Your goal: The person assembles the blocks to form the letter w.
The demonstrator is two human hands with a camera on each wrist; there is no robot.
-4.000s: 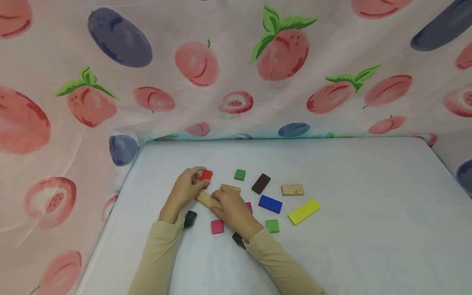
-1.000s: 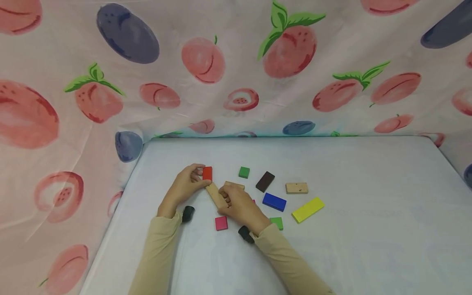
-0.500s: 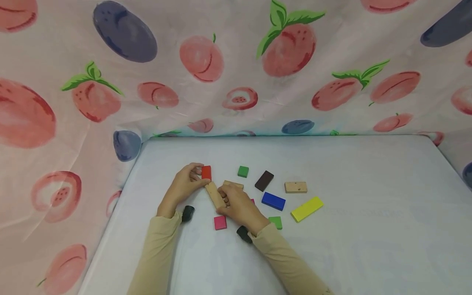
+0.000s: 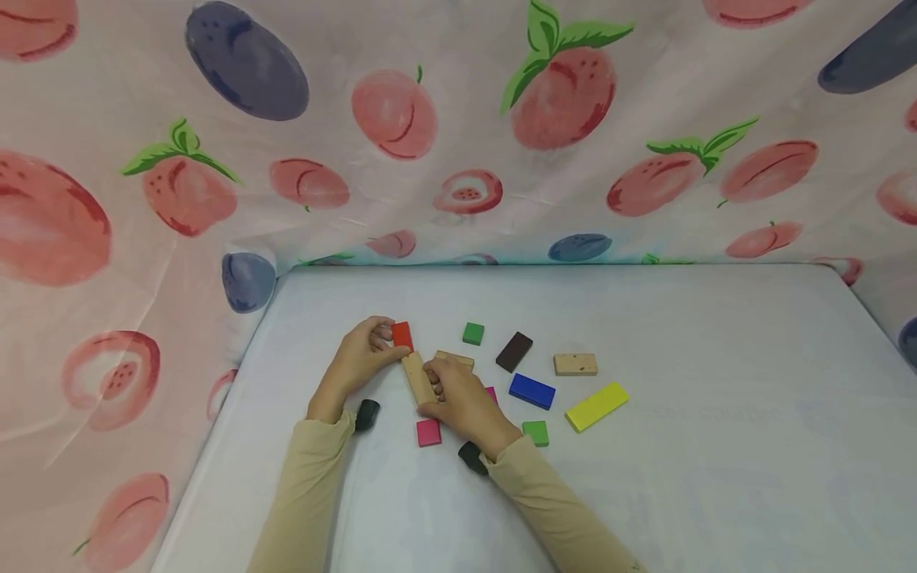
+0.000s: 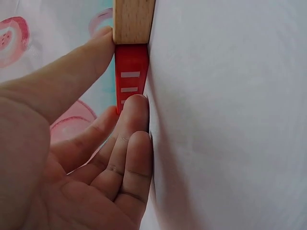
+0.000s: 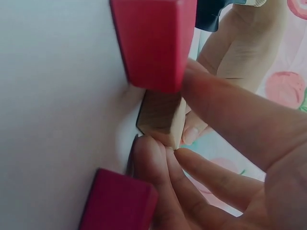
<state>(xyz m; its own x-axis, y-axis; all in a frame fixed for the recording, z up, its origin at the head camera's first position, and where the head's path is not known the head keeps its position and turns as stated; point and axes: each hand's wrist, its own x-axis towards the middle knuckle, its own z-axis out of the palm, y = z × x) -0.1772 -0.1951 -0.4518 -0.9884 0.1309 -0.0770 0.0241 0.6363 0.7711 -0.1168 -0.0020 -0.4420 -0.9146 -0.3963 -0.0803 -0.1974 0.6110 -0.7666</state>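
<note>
The left hand [image 4: 356, 364] pinches the red block [image 4: 402, 335]; the right hand [image 4: 462, 400] grips the plain wooden block [image 4: 418, 379]. Butting their ends flush calls for small, steady nudges.

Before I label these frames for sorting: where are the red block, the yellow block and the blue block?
red block [image 4: 402, 335], head view, middle of its top face
yellow block [image 4: 597, 406], head view, centre of its top face
blue block [image 4: 532, 391], head view, centre of its top face
</note>
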